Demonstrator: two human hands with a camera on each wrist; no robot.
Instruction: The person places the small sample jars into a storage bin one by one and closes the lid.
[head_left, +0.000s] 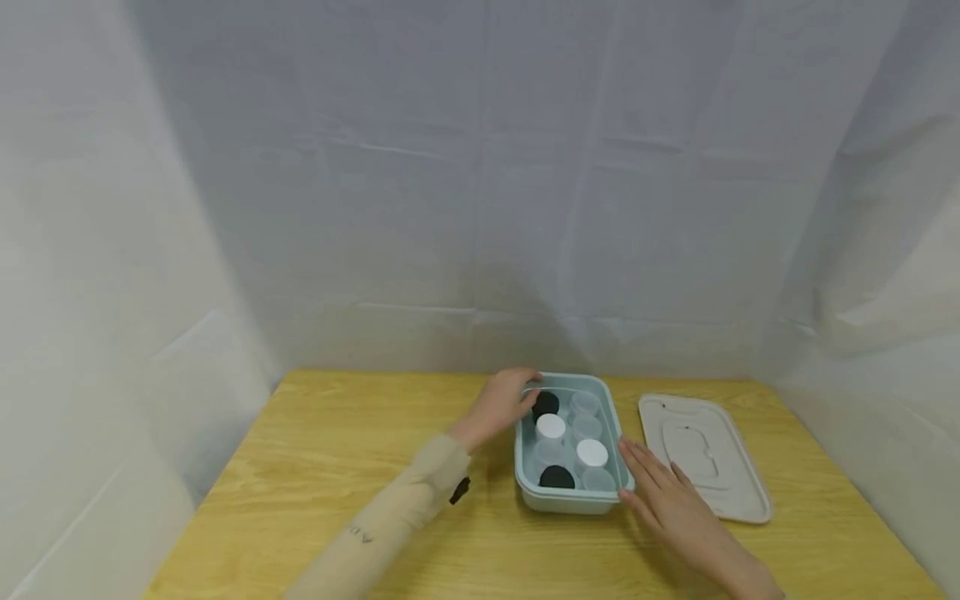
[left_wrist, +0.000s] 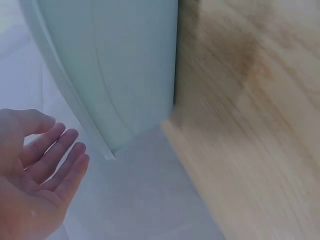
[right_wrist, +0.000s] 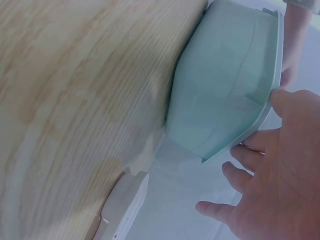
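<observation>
**Between the hands: tip and slide hazards at the open box**

Between our two hands sits the pale green box, uncovered, on the wooden table. Our left hand rests at the far left corner of the rim with fingers curved over the edge; we cannot tell whether it truly grips the rim or merely touches it. Our right hand lies flat and open, fingers straight, with the fingertips against the near right wall.

Hazards, as we judge them:
- Uneven pressure from the two hands at opposite corners could rotate or skid the box on the smooth table.
- Lifting by one corner could tilt it, toppling the small jars inside against each other.
- The lid lies just right of our right hand; a sweep of that wrist could push it toward the table edge.

Limits of view: the jar count is uncertain, since the clear ones blend into the box floor. The left wrist view shows only the outer wall and an open palm. The right wrist view crops the box interior entirely.
</observation>
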